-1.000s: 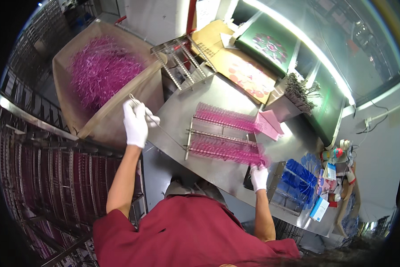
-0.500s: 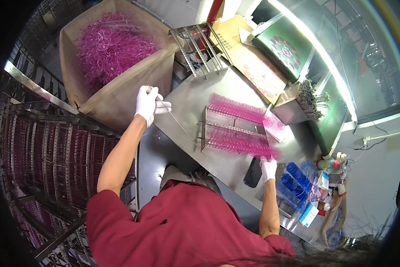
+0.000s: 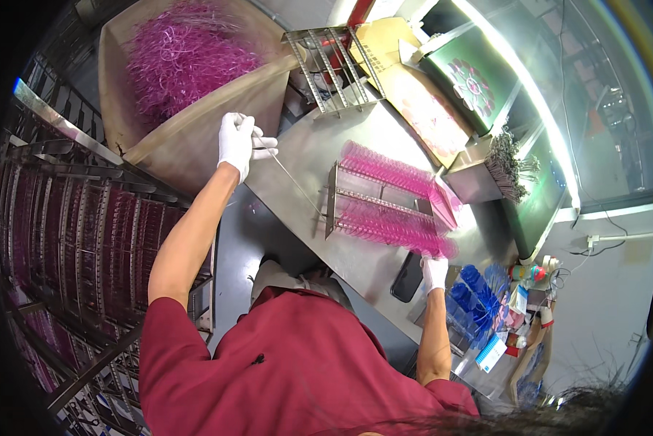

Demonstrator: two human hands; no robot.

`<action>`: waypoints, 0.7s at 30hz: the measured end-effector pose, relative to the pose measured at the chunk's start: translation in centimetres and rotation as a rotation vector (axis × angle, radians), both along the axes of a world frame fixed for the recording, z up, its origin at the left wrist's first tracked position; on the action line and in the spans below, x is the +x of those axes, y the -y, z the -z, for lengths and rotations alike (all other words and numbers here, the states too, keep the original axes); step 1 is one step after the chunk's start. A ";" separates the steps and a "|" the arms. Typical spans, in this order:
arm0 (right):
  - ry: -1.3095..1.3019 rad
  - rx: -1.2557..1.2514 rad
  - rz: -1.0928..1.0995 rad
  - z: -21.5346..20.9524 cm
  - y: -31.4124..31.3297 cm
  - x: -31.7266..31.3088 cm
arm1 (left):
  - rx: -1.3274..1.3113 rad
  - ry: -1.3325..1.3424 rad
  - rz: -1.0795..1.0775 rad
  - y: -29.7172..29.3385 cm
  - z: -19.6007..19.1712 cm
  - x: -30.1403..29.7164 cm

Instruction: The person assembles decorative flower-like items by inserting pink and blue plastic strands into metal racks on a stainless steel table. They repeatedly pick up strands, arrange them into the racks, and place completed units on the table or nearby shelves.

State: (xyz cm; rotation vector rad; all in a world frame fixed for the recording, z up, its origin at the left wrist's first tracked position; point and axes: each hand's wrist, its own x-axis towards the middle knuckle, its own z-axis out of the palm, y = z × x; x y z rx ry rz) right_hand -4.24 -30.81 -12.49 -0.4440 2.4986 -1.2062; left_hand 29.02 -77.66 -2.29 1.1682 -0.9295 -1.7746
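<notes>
My left hand (image 3: 239, 145), in a white glove, pinches the end of a thin metal rod (image 3: 294, 178) in front of the big bin. The rod slants down to the left end of a metal rack (image 3: 331, 200) lying on the steel table. Two rows of thin, see-through pink pieces (image 3: 392, 221) sit close together along the rack. My right hand (image 3: 435, 272), also gloved, is closed at the rack's near right corner, its fingertips partly hidden by the pink pieces.
A bin (image 3: 203, 120) heaped with pink plastic strands (image 3: 188, 62) stands far left. Beyond the rack lie an empty metal rack (image 3: 334, 69) and cardboard (image 3: 428, 120). A box of thin rods (image 3: 479, 174), a phone (image 3: 407, 277) and blue plastic pieces (image 3: 475, 298) are rightward. Loaded racks (image 3: 87, 240) fill the left.
My left hand has shifted slightly up and left with the rod. The rod's lower end has moved up to the rack's left end. My right hand stays at the rack's corner.
</notes>
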 end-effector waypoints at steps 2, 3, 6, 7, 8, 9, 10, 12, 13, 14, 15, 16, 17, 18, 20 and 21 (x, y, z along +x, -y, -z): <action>-0.005 -0.015 0.003 -0.5 0.5 0.4 | 0.001 0.005 -0.018 0.1 0.4 0.3; -0.007 -0.011 -0.001 -0.6 0.5 0.4 | 0.012 -0.028 0.000 0.1 0.5 0.6; -0.002 -0.007 -0.012 -0.7 0.4 0.3 | 0.015 -0.033 0.011 -0.4 0.6 0.0; 0.008 -0.011 -0.012 -0.7 0.4 0.3 | 0.027 -0.036 0.022 -0.4 0.9 0.1; 0.017 -0.015 -0.014 -0.7 0.3 0.2 | 0.038 -0.039 0.033 -0.3 1.3 0.1; 0.002 -0.003 -0.018 -0.7 0.2 0.2 | 0.049 -0.043 0.045 -0.3 1.8 0.0; -0.013 0.008 -0.023 -0.8 0.2 0.1 | 0.088 -0.059 0.013 -0.5 2.3 0.3; -0.006 0.059 -0.014 -1.1 0.3 0.2 | 0.163 -0.090 -0.053 -1.3 3.6 2.0; 0.017 0.095 -0.001 -2.1 0.9 0.6 | 0.226 -0.125 -0.125 -1.6 5.6 3.4; 0.040 0.129 0.019 -2.5 1.2 0.9 | 0.259 -0.172 -0.191 -2.7 6.7 4.6; -0.006 0.112 0.029 -2.1 1.0 0.9 | 0.290 -0.186 -0.248 -4.1 8.0 5.4; -0.050 0.096 0.043 -1.4 0.7 1.0 | 0.278 -0.173 -0.263 -5.7 8.4 5.9; -0.092 0.083 0.053 -0.9 0.4 1.0 | 0.319 -0.289 -0.227 -7.4 9.1 6.1; -0.113 0.124 0.069 -0.6 0.1 1.0 | 0.370 -0.215 -0.327 -9.1 6.4 5.2; -0.157 0.212 0.076 -1.0 0.0 0.7 | 0.349 -0.365 -0.217 -10.5 8.0 5.6; -0.046 0.113 0.073 -3.4 1.9 2.2 | 0.365 -0.303 -0.179 -11.9 6.8 5.7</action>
